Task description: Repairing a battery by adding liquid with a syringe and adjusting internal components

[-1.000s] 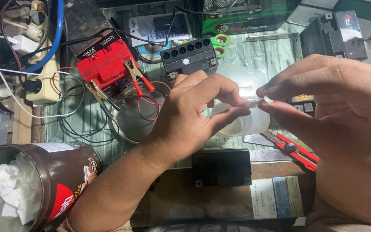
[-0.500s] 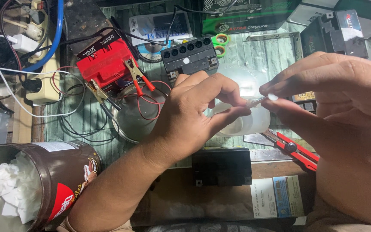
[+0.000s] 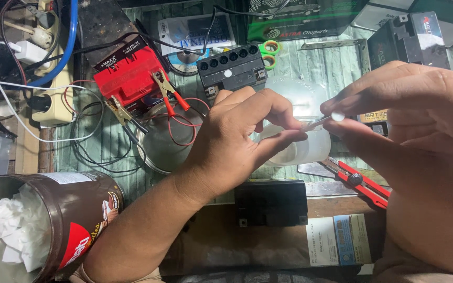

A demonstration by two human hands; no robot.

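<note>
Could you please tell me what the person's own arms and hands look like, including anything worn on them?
Both are bare: the left hand and its forearm show no glove, ring, watch or sleeve. The right hand is likewise ungloved and ringless; its wrist runs out of the frame.

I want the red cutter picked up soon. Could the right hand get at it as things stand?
Probably yes, once freed. The red cutter lies open on the bench just below the right hand, nothing over it. But that hand is pinching a thin clear tube together with the left hand.
</note>
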